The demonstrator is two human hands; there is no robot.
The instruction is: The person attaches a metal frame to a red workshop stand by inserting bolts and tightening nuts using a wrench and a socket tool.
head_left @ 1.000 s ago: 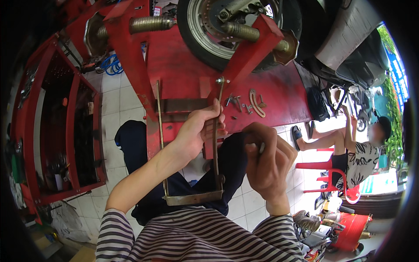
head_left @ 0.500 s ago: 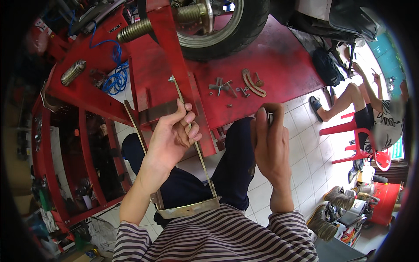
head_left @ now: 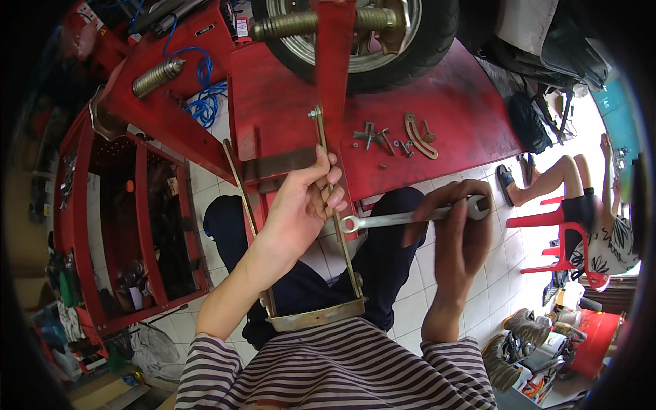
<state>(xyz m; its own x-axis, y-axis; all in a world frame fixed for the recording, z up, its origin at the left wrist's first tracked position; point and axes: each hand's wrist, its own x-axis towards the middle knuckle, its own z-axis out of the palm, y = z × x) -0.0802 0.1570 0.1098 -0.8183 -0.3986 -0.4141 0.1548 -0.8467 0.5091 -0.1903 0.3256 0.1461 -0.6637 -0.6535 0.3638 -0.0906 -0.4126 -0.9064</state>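
A long U-shaped metal frame (head_left: pixel 318 316) stretches from my waist to a red post (head_left: pixel 334 75), its crossbar against my striped shirt. My left hand (head_left: pixel 297 198) has its fingers closed around the frame's right arm. Near that arm's far end sits a small bolt (head_left: pixel 313 114). In my right hand (head_left: pixel 459 239) is a silver combination wrench (head_left: pixel 389 220), gripped by its open-jaw end. The wrench's ring end points left, close to the frame's right arm.
Bolts, nuts and a curved slotted bracket (head_left: pixel 418 137) lie on the red table (head_left: pixel 458 102). Behind them stands a tyred wheel (head_left: pixel 383 78). Blue hose (head_left: pixel 205 102) coils at left, above a red shelf rack (head_left: pixel 140 225). At right, a person sits on a red chair (head_left: pixel 570 229).
The wrench now shows lengthwise in my right hand, which has moved right and slightly down. My view has shifted, so the table and frame appear further right.
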